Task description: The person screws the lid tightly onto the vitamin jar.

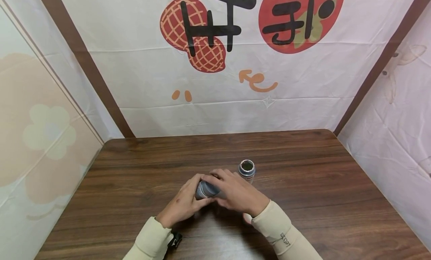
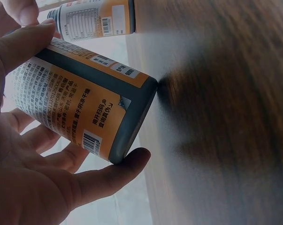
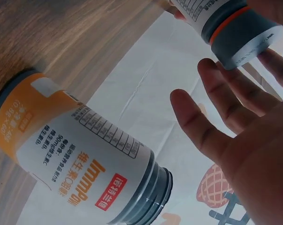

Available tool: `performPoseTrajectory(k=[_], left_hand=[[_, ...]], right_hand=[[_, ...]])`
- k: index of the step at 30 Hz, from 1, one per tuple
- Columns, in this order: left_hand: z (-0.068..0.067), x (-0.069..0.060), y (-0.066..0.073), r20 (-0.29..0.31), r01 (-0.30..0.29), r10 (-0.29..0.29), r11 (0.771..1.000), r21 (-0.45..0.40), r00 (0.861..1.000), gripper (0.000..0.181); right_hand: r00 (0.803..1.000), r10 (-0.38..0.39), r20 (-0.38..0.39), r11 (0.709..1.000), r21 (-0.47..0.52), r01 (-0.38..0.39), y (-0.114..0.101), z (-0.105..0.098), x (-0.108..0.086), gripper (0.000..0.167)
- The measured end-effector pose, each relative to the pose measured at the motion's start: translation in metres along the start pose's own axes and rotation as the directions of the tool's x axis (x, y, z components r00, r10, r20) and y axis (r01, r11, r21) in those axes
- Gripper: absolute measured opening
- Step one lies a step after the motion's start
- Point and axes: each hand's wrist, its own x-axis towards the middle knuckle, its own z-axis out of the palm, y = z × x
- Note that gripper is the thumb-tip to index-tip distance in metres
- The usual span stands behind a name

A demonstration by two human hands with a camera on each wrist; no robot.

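My left hand (image 1: 183, 204) (image 2: 52, 183) holds a tilted orange, white and dark grey bottle (image 1: 206, 189) (image 2: 89, 93) (image 3: 197, 11), its base low over the wooden table. The thumb and fingers are around its body. At the bottle's top, my right hand (image 1: 237, 190) (image 3: 240, 131) grips the dark grey cap (image 3: 244, 42), which has an orange ring under it. A second similar bottle (image 1: 247, 169) (image 2: 96, 21) (image 3: 80, 150) stands upright and uncapped just beyond my right hand, its round mouth showing in the head view.
A small white and reddish object (image 1: 247, 218) lies partly hidden by my right sleeve. The brown table (image 1: 134, 166) extends to a printed white cloth (image 1: 219, 118) at the back, with more cloth on both sides.
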Motion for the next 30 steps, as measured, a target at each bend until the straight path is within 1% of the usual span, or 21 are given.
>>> performPoseTrajectory(k=[2, 7, 12, 16, 19, 21, 24, 28, 30], left_hand=[[0.0001, -0.0001, 0.0001, -0.001, 0.008, -0.008, 1.000, -0.001, 1.000, 0.054], [0.0006, -0.0004, -0.0001, -0.005, 0.015, -0.015, 1.000, 0.007, 1.000, 0.054], [0.0009, -0.0007, 0.0010, -0.008, 0.032, -0.032, 0.999, 0.032, 0.999, 0.057], [0.0012, -0.0009, 0.0019, -0.013, 0.044, -0.043, 0.998, 0.041, 0.999, 0.056], [0.0015, -0.0010, 0.0018, -0.018, 0.043, -0.042, 0.998, 0.040, 0.999, 0.056], [0.0015, -0.0007, 0.0016, -0.018, 0.035, -0.034, 0.998, 0.042, 0.999, 0.057], [0.0014, -0.0002, 0.0010, -0.018, 0.019, -0.019, 0.999, 0.043, 1.000, 0.060], [0.0012, 0.0001, 0.0001, -0.013, 0.012, -0.012, 1.000, 0.022, 1.000, 0.059], [0.0012, 0.0004, -0.0002, -0.011, 0.011, -0.011, 1.000, 0.010, 1.000, 0.058]], right_hand=[[1.000, -0.010, -0.012, 1.000, 0.002, 0.010, 0.0000, 0.0013, -0.0001, 0.070], [1.000, 0.007, -0.019, 1.000, -0.019, -0.007, -0.0004, 0.0030, -0.0001, 0.064], [0.997, 0.071, -0.015, 0.997, -0.035, -0.071, -0.0037, 0.0020, -0.0003, 0.060], [0.991, 0.130, -0.005, 0.991, -0.034, -0.130, -0.0063, 0.0029, 0.0002, 0.062], [0.989, 0.150, -0.002, 0.988, -0.036, -0.150, -0.0071, 0.0039, 0.0000, 0.066], [0.990, 0.143, -0.007, 0.989, -0.034, -0.144, -0.0065, 0.0040, -0.0003, 0.071], [0.995, 0.091, -0.034, 0.995, -0.035, -0.092, -0.0042, 0.0034, -0.0009, 0.074], [0.999, 0.014, -0.052, 0.999, -0.038, -0.016, -0.0019, 0.0026, -0.0012, 0.071], [0.999, 0.004, -0.041, 0.999, -0.039, -0.005, -0.0018, 0.0019, -0.0015, 0.068]])
